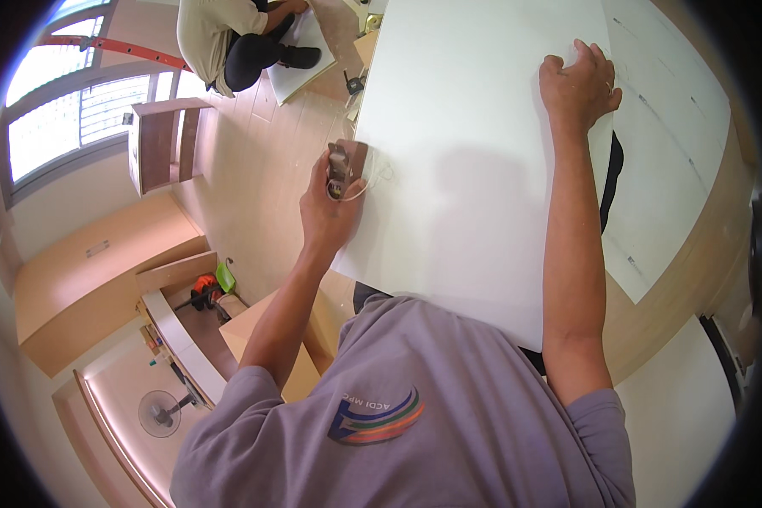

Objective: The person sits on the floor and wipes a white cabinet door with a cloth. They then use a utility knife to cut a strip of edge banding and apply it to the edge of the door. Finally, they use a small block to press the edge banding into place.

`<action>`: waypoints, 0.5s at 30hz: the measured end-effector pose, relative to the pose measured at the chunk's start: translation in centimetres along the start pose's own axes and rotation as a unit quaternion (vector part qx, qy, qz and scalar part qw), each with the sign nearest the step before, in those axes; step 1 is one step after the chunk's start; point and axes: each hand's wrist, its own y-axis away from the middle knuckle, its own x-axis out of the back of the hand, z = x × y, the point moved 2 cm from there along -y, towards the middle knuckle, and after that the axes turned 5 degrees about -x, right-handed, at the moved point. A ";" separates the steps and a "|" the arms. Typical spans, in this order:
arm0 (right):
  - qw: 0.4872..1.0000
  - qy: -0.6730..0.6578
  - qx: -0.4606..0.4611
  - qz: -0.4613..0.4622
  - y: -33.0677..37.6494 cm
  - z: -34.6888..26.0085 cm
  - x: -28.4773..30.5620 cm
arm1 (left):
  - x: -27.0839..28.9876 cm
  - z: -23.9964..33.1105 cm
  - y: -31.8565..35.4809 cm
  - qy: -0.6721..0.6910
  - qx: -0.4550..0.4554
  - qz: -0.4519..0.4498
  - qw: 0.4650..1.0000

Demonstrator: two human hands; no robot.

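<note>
Couldn't really make out the small tool the left hand was gripping, since the fingers covered most of it. The big white panel ran off the top edge and hid whatever was holding it up. The other person crouching on the floor was cut off at the top too. The orange tool down in the wooden box was too small to identify.
</note>
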 end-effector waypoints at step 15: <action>0.991 -0.107 0.070 0.045 -0.2 -2.3 0.3 | 3.8 -24.5 6.1 0.325 0.486 -0.090 0.806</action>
